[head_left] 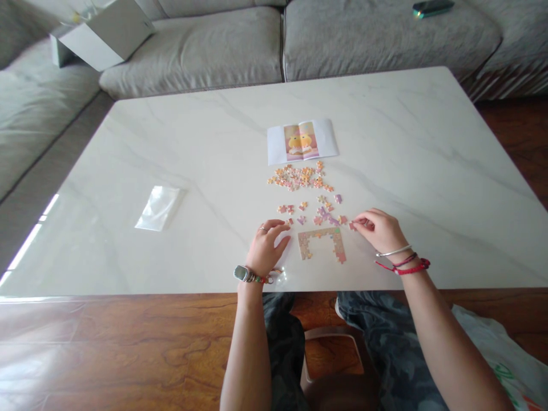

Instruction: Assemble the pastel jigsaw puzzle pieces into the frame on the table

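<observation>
On the white marble table top lies a partly joined jigsaw frame, an arch of pale pieces open towards me. My right hand sits to its right, with finger and thumb shut on a small reddish puzzle piece. My left hand rests on the table left of the frame, fingers apart and holding nothing. Loose pink, orange and lilac pieces lie just beyond the frame. Further away is a heap of small pieces, below a printed picture sheet of a yellow cartoon figure.
A clear plastic bag lies on the table to the left. Behind the table stands a grey sofa, with a white box and a phone on it. The table's near edge runs just beyond my wrists, above my lap.
</observation>
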A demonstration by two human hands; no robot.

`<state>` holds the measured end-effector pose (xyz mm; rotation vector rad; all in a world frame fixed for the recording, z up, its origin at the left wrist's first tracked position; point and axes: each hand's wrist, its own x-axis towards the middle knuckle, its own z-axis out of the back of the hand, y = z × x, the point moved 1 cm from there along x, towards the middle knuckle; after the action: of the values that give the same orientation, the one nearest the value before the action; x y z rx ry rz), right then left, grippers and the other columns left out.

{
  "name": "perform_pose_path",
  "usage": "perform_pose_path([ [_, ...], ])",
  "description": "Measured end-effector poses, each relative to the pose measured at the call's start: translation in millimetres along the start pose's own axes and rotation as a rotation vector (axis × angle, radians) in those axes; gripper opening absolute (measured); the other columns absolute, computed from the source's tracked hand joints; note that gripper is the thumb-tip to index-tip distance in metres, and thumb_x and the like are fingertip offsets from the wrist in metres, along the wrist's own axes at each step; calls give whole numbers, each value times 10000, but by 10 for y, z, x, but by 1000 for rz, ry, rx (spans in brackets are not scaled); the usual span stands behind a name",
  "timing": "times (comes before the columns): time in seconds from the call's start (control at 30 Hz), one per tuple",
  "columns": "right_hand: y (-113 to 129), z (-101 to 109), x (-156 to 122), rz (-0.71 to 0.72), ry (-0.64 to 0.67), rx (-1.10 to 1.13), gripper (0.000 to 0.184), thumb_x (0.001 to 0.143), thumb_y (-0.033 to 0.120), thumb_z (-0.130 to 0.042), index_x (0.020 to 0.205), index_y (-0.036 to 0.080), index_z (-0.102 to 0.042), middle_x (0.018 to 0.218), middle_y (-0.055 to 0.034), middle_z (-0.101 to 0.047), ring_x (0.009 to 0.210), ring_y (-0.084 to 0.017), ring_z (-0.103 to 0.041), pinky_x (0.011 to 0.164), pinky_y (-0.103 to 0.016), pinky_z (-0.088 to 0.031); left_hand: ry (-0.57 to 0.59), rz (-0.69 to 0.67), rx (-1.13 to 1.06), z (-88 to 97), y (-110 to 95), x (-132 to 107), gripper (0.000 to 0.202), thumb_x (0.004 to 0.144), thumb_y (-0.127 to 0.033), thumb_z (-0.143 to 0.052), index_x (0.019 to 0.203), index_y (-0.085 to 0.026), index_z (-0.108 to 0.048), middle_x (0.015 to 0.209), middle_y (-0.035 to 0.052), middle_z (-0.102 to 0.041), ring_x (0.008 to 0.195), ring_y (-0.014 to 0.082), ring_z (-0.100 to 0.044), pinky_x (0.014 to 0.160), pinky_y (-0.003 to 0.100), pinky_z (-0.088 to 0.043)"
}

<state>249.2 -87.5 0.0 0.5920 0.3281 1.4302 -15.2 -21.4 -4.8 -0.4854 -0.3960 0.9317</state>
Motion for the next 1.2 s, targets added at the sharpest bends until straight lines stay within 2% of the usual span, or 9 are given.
perform_pose_path([
  [1.2,-68,-6,-8,15,-2,-61,74,698,185,-507,656,186,-569,674,-24,-590,577,-122,-515,566,-231,-398,-16,-16,30,-5,21,5,183,760,-245,-497,925,-226,-574,1015,45,-535,908,163,-531,838,369,-443],
])
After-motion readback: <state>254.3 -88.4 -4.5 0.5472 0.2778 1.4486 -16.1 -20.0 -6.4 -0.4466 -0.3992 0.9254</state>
